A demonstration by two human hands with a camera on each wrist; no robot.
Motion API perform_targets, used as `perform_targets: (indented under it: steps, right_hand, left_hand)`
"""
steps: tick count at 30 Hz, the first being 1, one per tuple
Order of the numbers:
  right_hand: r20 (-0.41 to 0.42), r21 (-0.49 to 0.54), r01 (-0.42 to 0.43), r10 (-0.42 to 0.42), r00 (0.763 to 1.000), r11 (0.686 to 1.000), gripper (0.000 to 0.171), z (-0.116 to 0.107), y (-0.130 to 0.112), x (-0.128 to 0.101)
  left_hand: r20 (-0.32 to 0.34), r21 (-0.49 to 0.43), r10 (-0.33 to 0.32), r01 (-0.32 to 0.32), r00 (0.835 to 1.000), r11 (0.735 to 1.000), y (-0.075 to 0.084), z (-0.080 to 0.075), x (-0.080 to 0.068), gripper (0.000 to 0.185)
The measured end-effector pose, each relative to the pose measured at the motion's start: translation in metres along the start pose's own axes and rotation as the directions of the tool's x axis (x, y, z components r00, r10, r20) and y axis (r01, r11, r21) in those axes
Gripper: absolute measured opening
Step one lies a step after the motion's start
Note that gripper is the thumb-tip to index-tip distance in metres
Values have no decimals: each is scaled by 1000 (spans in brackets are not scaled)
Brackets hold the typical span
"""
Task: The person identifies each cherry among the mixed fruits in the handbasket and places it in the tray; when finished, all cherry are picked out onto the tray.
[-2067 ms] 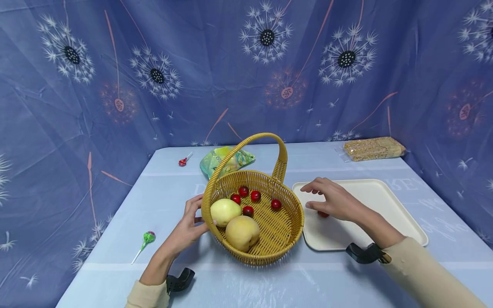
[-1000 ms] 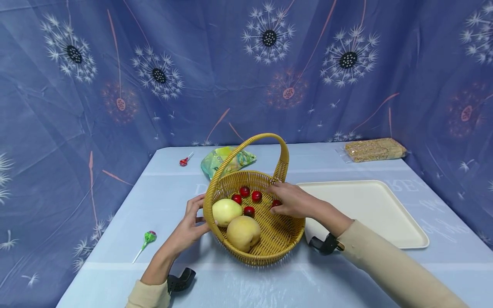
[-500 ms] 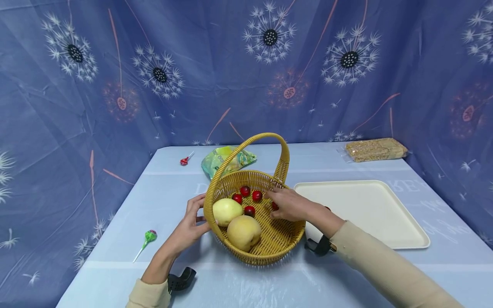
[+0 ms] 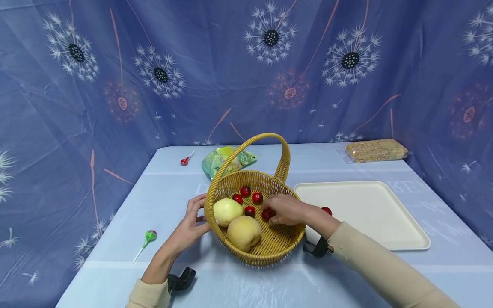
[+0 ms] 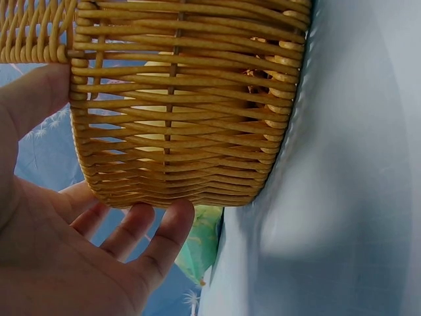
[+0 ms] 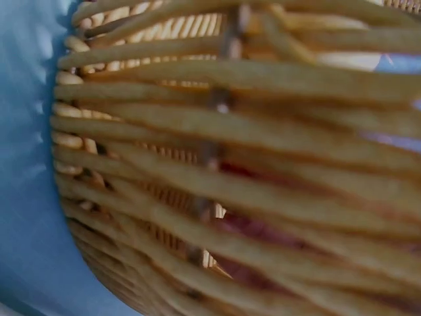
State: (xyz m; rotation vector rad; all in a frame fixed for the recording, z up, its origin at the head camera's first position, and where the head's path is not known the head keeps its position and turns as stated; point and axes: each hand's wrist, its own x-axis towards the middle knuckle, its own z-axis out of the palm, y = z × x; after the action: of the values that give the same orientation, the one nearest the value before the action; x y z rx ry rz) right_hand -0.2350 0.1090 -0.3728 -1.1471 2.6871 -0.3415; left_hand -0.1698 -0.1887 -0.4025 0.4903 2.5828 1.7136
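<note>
In the head view a wicker basket point(image 4: 277, 239) with a tall handle stands mid-table. My left hand point(image 4: 188, 222) holds its left side, the thumb at the rim and the fingers against the outer weave, as the left wrist view shows with the basket point(image 5: 184, 131). Inside lie a pale yellow-green fruit point(image 4: 227, 212), a yellow peach point(image 4: 244, 233) and several dark red cherries point(image 4: 257, 197). My right hand point(image 4: 286, 209) reaches over the right rim, its fingertips pinching a cherry point(image 4: 267, 214) near the basket floor. Only weave with red behind it fills the right wrist view.
A cream tray point(image 4: 369, 214) sits at right, with one red cherry point(image 4: 326, 210) partly hidden behind my right wrist. Behind the basket lies a green snack bag point(image 4: 215, 160). A packaged grain block point(image 4: 377, 150), a red lollipop point(image 4: 185, 161) and a green lollipop point(image 4: 148, 238) lie around.
My right hand has gone from above the tray, leftward into the basket. The cherry at its fingertips has shifted left and nearer. My left hand and the basket keep their place.
</note>
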Motion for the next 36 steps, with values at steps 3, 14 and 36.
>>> perform_targets:
  steps: [3, 14, 36]
  right_hand:
    - [-13, -21, 19, -19, 1000, 1000, 35, 2, 0, 0]
    - [-12, -23, 27, -28, 1000, 999, 32, 10, -2, 3]
    - [-257, 107, 38, -9, 966, 994, 37, -32, 0, -40]
  left_hand:
    - [-1, -2, 3, -3, 1000, 1000, 0, 0, 0, 62]
    - [-1, 9, 4, -4, 1000, 1000, -2, 0, 0, 63]
    - [-7, 37, -18, 18, 1000, 999, -1, 1, -1, 63]
